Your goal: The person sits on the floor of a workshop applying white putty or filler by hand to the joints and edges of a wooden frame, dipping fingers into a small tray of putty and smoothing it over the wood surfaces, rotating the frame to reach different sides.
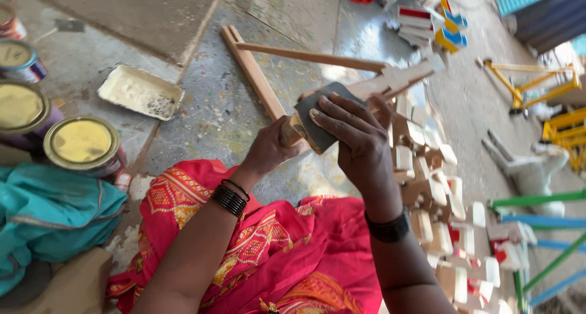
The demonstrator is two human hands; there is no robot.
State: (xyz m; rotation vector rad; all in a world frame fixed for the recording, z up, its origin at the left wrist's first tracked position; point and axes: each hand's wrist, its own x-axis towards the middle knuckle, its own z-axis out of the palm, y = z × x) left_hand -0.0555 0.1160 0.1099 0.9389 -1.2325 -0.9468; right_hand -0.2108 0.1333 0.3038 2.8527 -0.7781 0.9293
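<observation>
My right hand (357, 140) is pressed flat over a dark grey sheet of sandpaper (321, 120), fingers spread and curled over its top edge, wrapping it onto the pale wooden frame piece (390, 79) I have across my lap. My left hand (268, 149) is clamped around the near end of that same piece, just under the paper, thumb side tucked in, holding it steady above my red and orange patterned cloth (256, 241). The wood runs up and away from my hands into a thin round wooden dowel (308, 56) that joins a flat bare wooden slat (253, 73) resting on the speckled concrete floor (201, 112). The whole frame looks raw and unpainted, so by my reckoning the smoothing is only at this one end and colour has not touched it yet. To my right a heap of small pale wooden blocks (436, 198) runs along the floor, mostly bare, a few with red faces. Beyond them stand finished yellow painted wooden frames (528, 82) and green and blue painted rods (540, 219). On my left sit open tins of yellowish paint (81, 142), a shallow white tray with paint residue (140, 92) and a crumpled teal cloth (49, 213).
</observation>
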